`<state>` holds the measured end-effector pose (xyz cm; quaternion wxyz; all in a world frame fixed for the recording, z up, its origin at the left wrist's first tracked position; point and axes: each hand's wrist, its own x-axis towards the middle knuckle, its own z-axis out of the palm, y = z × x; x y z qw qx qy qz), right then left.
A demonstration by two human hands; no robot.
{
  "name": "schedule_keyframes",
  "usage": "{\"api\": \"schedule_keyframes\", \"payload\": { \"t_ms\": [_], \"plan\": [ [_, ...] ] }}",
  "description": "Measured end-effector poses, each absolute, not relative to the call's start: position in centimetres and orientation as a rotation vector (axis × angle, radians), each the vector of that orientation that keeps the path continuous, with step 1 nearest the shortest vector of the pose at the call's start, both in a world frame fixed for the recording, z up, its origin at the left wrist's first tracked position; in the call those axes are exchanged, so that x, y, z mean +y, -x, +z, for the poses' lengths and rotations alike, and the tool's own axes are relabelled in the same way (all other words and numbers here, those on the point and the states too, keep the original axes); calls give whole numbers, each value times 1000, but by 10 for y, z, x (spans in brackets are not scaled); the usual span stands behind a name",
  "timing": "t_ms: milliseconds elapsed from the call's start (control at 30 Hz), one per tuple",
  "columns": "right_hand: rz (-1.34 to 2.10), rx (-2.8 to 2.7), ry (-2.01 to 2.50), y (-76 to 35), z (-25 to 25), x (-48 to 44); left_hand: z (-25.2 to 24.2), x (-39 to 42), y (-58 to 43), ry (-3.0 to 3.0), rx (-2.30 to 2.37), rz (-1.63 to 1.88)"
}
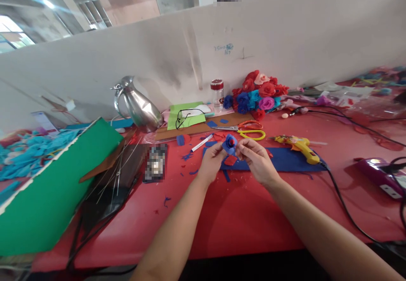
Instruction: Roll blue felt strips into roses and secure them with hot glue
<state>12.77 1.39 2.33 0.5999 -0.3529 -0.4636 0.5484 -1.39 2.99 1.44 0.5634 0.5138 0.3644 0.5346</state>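
Both my hands meet over the red table and pinch a small blue felt flower with a red centre. My left hand grips it from the left, fingers closed on the petals. My right hand holds its right side, fingers curled in a pinch. Under the hands lies a dark blue felt sheet with a red felt scrap on it.
A yellow glue gun lies to the right, its black cord trailing to the front edge. Yellow scissors, a pen, a pile of felt flowers, a steel jug and a green board surround the work spot.
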Motion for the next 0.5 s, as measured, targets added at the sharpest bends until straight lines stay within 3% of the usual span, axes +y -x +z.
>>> {"api": "schedule_keyframes", "payload": {
  "t_ms": [500],
  "plan": [
    [1288, -1078, 798, -129, 25, 13, 11, 31, 12, -1127, 828, 1270]
  ]
}}
